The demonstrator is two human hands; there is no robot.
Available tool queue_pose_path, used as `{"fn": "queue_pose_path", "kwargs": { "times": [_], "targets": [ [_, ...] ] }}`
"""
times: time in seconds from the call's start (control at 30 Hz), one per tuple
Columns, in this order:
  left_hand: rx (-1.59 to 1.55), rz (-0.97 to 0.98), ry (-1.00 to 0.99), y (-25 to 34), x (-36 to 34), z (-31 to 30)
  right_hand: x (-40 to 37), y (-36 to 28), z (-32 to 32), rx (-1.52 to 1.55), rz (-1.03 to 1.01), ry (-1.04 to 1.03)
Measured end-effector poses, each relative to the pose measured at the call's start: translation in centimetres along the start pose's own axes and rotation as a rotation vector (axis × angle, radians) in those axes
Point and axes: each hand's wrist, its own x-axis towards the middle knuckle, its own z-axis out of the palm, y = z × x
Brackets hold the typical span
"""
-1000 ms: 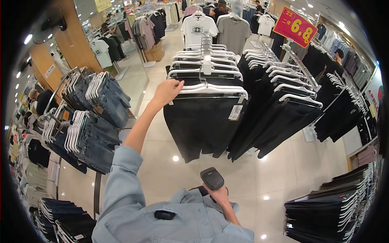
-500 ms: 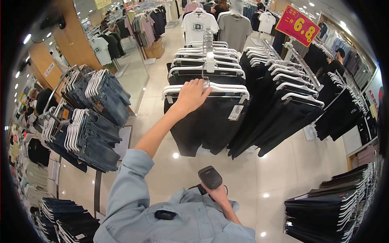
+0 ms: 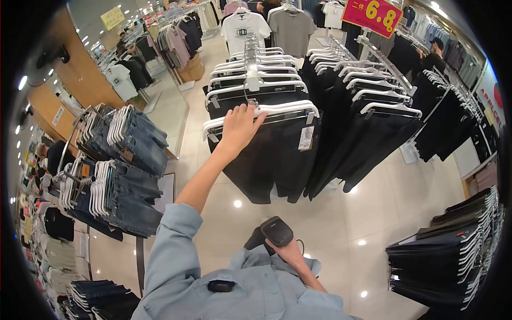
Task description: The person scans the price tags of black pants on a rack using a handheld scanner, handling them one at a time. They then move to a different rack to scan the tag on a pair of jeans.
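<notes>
My left hand (image 3: 238, 128) is closed over the middle of a white hanger (image 3: 290, 108) at the front of a rack arm. Black trousers (image 3: 266, 157) hang from its clips, with a white tag (image 3: 305, 138) near their right side. The hanger slants, its left end lower than its right; its hook is partly covered by my fingers. Low in front of my body, my right hand (image 3: 290, 250) grips a black handheld barcode scanner (image 3: 277, 231), broad head upward. The scanner's handle is mostly hidden.
Black garments (image 3: 368, 136) on white hangers fill the neighbouring arm. Jeans (image 3: 130, 189) hang at left, dark trousers (image 3: 426, 266) at lower right. A red price sign (image 3: 372, 16) tops the rack. A person in a black cap (image 3: 436, 50) stands at far right.
The whole view has shifted and rolled slightly. The front hanger, level before, now slants down to the left under my left hand. My right hand still holds the barcode scanner.
</notes>
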Motion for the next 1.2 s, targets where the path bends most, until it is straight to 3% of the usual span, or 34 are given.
{"fn": "queue_pose_path", "kwargs": {
  "times": [0.63, 0.83, 0.9, 1.0, 1.2],
  "targets": [
    [-0.002, -0.085, 0.013, 0.8, 0.0, 0.3, 2.3, -0.5, -0.6, 0.11, 0.052, -0.004],
    [-0.016, -0.07, 0.012, 0.8, 0.1, 0.3, 3.2, 1.2, -0.1, 0.104, 0.157, -0.036],
    [-0.012, -0.074, 0.012, 1.1, 0.1, 0.1, 3.3, 1.4, -0.5, 0.055, 0.292, -0.098],
    [-0.006, -0.068, 0.038, 1.4, -0.1, 0.3, 3.1, 0.8, -0.7, 0.12, 0.161, 0.028],
    [-0.005, -0.062, 0.08, 1.3, -0.1, 0.5, 2.7, 0.6, -2.2, 0.086, 0.168, 0.151]
  ]
}}
